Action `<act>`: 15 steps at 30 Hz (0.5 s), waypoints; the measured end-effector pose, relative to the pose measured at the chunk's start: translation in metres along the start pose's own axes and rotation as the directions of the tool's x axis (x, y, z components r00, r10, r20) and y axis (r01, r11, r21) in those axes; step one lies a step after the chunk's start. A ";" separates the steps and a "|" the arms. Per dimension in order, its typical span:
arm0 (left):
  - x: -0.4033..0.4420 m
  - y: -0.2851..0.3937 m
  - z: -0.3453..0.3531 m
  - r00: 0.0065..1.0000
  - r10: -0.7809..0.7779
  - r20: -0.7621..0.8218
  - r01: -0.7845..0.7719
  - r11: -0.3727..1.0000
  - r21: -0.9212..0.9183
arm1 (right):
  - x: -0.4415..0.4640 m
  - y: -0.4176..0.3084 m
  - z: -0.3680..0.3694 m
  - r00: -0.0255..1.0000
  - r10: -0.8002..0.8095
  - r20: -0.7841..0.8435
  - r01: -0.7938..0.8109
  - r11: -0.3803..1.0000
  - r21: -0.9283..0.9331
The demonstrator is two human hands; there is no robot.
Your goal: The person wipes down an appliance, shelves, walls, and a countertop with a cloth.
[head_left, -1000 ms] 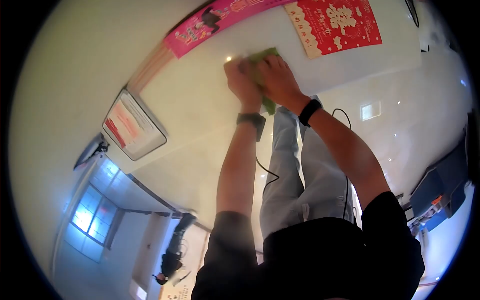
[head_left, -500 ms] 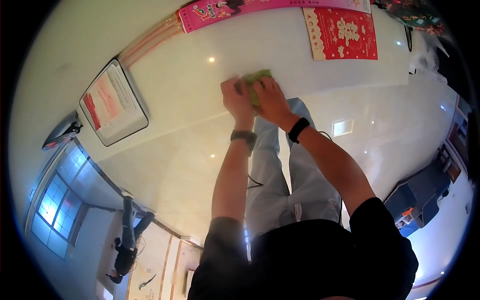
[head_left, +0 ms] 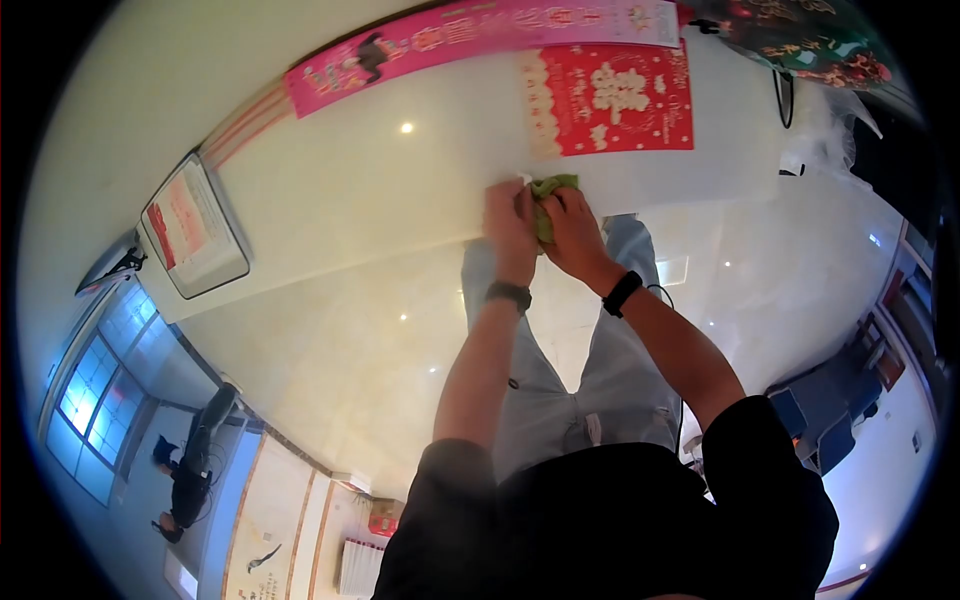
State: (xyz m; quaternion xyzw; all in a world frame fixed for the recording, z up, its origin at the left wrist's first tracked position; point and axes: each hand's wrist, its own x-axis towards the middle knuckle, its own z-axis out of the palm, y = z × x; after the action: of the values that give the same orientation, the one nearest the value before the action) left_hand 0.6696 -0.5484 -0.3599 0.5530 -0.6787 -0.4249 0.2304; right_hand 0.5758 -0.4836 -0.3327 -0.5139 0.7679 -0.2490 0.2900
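A crumpled green cloth [head_left: 556, 186] is bunched between my two hands at the near edge of a pale, glossy counter [head_left: 400, 190]. My right hand [head_left: 576, 232] is closed over its right part, fingers curled into the fabric. From the left, my left hand [head_left: 510, 225] presses against the cloth with fingers bent, slightly blurred. A small white spot shows by its fingertips; what it is I cannot make out. Just beyond my hands lies a red sheet [head_left: 625, 100] with white characters and a cream border.
A long pink printed strip [head_left: 480, 40] runs along the counter's back. At left stands a dark-rimmed tray [head_left: 243, 262] with papers. Clear plastic [head_left: 835, 130] and a dark green patterned bag [head_left: 800, 40] are at right. Another person [head_left: 190, 485] is far off at lower left.
My hands and the cloth have shifted a little right and nearer in the view. The red sheet, pink strip and tray appear further left, as the camera has turned.
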 end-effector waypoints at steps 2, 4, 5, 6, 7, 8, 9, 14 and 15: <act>-0.012 0.021 0.035 1.000 0.008 0.006 -0.008 1.000 0.021 | -0.012 0.032 -0.029 0.999 0.021 0.025 -0.021 1.000 0.003; -0.023 0.042 0.074 0.998 0.064 -0.018 -0.064 0.998 0.027 | -0.024 0.066 -0.059 0.999 0.026 0.041 -0.026 1.000 -0.006; -0.029 0.053 0.093 0.995 0.094 -0.023 -0.093 0.995 0.032 | -0.030 0.085 -0.073 0.999 0.027 0.036 -0.026 1.000 -0.001; -0.035 0.065 0.116 0.993 0.113 -0.022 -0.112 0.993 0.037 | -0.037 0.106 -0.089 0.999 0.029 0.029 -0.029 1.000 0.003; -0.041 0.078 0.139 0.991 0.131 -0.018 -0.130 0.991 0.040 | -0.045 0.125 -0.105 0.999 0.034 0.023 -0.034 0.999 0.006; -0.048 0.091 0.160 0.989 0.146 -0.014 -0.146 0.988 0.041 | -0.053 0.145 -0.121 0.997 0.063 0.044 -0.063 0.998 -0.003; -0.056 0.106 0.183 0.987 0.161 -0.006 -0.161 0.986 0.042 | -0.063 0.164 -0.139 0.996 0.082 0.036 -0.083 0.997 0.012; -0.076 0.165 0.275 0.987 0.155 0.044 -0.156 0.988 0.014 | -0.087 0.242 -0.211 0.992 0.125 0.022 -0.126 0.989 0.081; -0.074 0.171 0.283 0.989 0.134 0.057 -0.135 0.991 0.018 | -0.084 0.251 -0.218 0.993 0.116 0.010 -0.117 0.988 0.102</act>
State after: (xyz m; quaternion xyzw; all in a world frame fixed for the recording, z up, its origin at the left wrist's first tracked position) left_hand 0.3739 -0.3823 -0.3565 0.4965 -0.7252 -0.4161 0.2333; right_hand 0.2864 -0.2996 -0.3331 -0.4531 0.7822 -0.2697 0.3317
